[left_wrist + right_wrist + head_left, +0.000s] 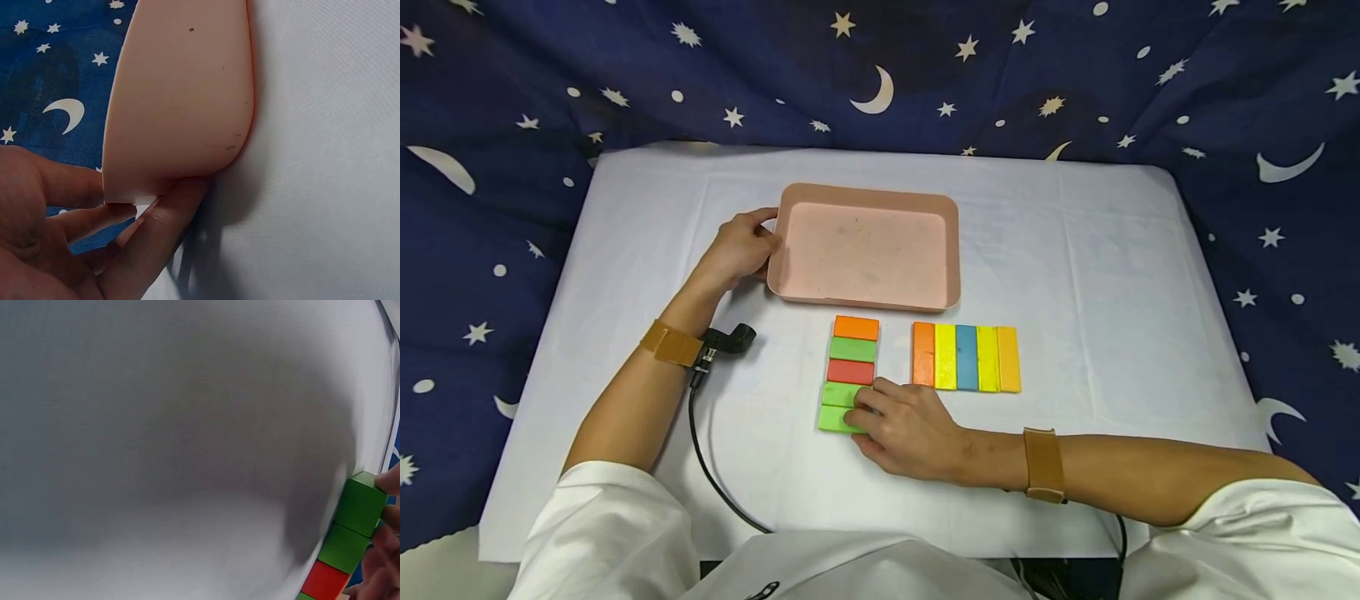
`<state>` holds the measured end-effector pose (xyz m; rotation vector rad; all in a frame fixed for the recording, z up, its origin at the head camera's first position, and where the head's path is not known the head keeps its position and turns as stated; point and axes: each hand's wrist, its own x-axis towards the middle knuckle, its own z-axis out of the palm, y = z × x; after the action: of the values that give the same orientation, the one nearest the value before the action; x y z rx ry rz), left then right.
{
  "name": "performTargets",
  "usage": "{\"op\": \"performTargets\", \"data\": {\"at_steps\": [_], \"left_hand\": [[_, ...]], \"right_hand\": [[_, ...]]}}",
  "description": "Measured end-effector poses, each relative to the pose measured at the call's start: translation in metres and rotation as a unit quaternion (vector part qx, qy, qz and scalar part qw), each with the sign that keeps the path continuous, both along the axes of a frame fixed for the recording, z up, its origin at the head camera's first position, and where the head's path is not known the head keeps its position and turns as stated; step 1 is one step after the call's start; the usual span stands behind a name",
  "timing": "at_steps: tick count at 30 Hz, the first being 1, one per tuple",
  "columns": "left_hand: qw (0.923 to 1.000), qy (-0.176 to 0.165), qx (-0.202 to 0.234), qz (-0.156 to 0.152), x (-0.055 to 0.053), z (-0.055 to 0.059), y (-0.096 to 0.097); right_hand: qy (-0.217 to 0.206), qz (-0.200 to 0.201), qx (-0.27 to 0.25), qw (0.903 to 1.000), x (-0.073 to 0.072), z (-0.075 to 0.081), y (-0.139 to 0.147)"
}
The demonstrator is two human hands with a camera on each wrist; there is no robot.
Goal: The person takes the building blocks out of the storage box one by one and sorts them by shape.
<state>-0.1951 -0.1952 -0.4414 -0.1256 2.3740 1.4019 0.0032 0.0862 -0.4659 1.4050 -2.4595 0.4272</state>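
A pink rectangular tray (868, 304) lies on the white-covered table. My left hand (741, 247) grips its left end, with a finger under the tray's rounded lower edge (234, 140) and others by the rim. Below the tray stands a column of blocks: orange (856, 328), green, red (851, 372), then two green at the near end. My right hand (917, 429) is curled at the nearest green block (833, 418), thumb by its near edge and fingertips over its right part. In the right wrist view, fingers touch that green block (361, 508) at the frame's right edge.
Right of the column lies a row of blocks side by side: orange (923, 354), yellow, blue (967, 357), yellow and amber. A black cable (711, 479) runs from the left wrist camera (730, 340). A dark blue star-patterned cloth (917, 75) hangs behind the table.
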Motion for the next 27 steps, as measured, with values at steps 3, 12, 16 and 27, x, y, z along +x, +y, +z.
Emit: {"op": "performTargets", "data": {"at_steps": [3,12,16,27], "left_hand": [[1.0,-0.002,0.0,-0.001,0.0,-0.001,0.0],[1.0,0.003,-0.003,-0.002,-0.001,-0.003,-0.001],[1.0,0.002,-0.006,-0.001,-0.002,-0.003,-0.002],[1.0,-0.004,-0.008,0.003,-0.003,-0.013,-0.005]], "right_hand": [[-0.011,0.001,0.001,0.9999,0.0,0.0,0.0],[-0.038,0.003,-0.056,0.9977,-0.012,0.008,-0.003],[-0.05,-0.023,-0.09,0.9944,-0.031,0.021,-0.004],[-0.097,-0.208,-0.09,0.9691,-0.12,0.04,0.037]]}}
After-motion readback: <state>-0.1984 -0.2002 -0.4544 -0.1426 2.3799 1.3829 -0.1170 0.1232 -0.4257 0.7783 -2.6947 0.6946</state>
